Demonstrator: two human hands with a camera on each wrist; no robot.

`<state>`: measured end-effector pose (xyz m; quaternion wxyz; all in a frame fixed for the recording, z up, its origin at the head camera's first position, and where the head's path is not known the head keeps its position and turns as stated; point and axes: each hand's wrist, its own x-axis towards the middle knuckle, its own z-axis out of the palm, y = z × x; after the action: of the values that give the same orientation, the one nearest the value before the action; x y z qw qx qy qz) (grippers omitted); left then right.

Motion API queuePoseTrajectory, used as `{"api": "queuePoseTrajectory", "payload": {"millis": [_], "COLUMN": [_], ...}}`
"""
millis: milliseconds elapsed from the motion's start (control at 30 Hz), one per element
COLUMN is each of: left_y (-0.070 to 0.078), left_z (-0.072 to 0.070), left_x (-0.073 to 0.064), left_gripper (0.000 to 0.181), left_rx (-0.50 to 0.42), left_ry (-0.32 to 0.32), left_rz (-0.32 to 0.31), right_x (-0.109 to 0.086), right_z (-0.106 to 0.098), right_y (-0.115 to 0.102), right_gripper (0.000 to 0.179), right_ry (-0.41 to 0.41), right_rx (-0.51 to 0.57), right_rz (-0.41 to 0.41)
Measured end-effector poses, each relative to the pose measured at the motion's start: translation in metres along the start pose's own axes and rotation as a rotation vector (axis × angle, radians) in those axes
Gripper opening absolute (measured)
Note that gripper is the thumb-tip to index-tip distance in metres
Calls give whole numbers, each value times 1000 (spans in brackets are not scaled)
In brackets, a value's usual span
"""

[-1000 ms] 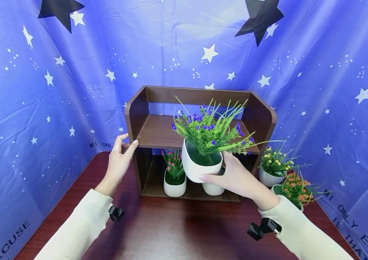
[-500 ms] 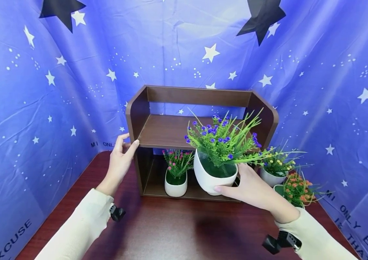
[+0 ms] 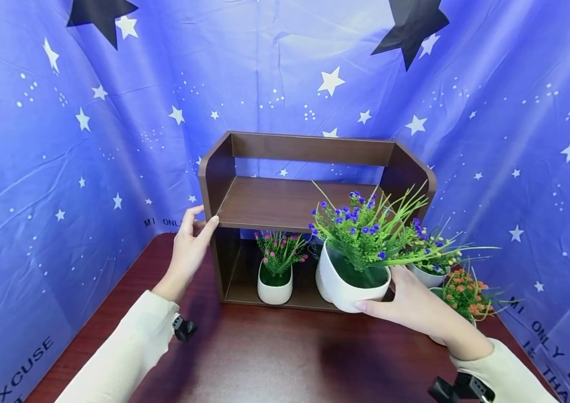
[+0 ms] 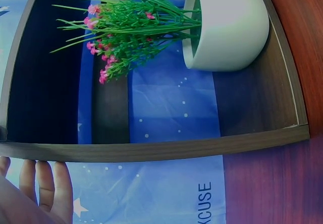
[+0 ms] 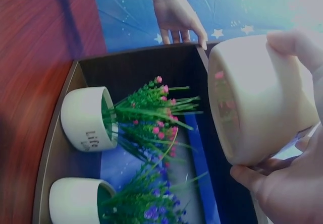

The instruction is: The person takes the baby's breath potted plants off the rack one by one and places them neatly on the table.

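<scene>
Starry blue curtain [image 3: 280, 61] at twelve o'clock, red-brown worktop [image 3: 244, 352] at six, brown shelf [image 3: 275, 204] between. At five o'clock from the shelf's centre, purple plant [image 3: 358, 267] in a white pot, raised off the worktop before the lower level. Gripping that pot from four o'clock, right hand [image 3: 411, 299], thumb in front, fingers behind. At nine, left hand [image 3: 187, 249], fingers nearly straight, touching the side panel. Farther out at four, orange plant [image 3: 465, 295] and yellow plant [image 3: 431, 262]. On the lower level, pink plant [image 3: 275, 274] at seven; another white pot [image 3: 321, 282] at six, mostly hidden.
</scene>
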<state>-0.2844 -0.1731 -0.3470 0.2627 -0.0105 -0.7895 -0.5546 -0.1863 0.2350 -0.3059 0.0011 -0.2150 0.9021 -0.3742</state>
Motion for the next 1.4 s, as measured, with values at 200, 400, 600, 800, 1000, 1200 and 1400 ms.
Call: {"api": "queuePoseTrajectory", "payload": {"millis": [200, 400, 600, 800, 1000, 1200, 1400], "left_y": [-1, -2, 0, 0, -1, 0, 0], "left_z": [0, 1, 1, 2, 1, 1, 1], "left_x": [0, 1, 0, 0, -1, -1, -1], "left_gripper": [45, 45, 44, 44, 43, 44, 44], "left_rx": [2, 1, -4, -16, -1, 2, 8], "left_ry": [-3, -1, 1, 1, 6, 10, 7], "left_rz": [-6, -8, -4, -4, 1, 10, 12], "right_x": [-6, -16, -29, -42, -49, -55, -58], "right_z": [-2, -3, 0, 1, 4, 7, 12], "right_y": [18, 41, 58, 71, 85, 98, 112], "right_gripper": [39, 46, 47, 54, 55, 57, 54], "right_ry": [-12, -26, -7, 16, 2, 44, 18], "right_rx": [45, 39, 3, -76, 0, -61, -106], "right_rz": [-89, -168, -138, -54, -69, -25, 56]}}
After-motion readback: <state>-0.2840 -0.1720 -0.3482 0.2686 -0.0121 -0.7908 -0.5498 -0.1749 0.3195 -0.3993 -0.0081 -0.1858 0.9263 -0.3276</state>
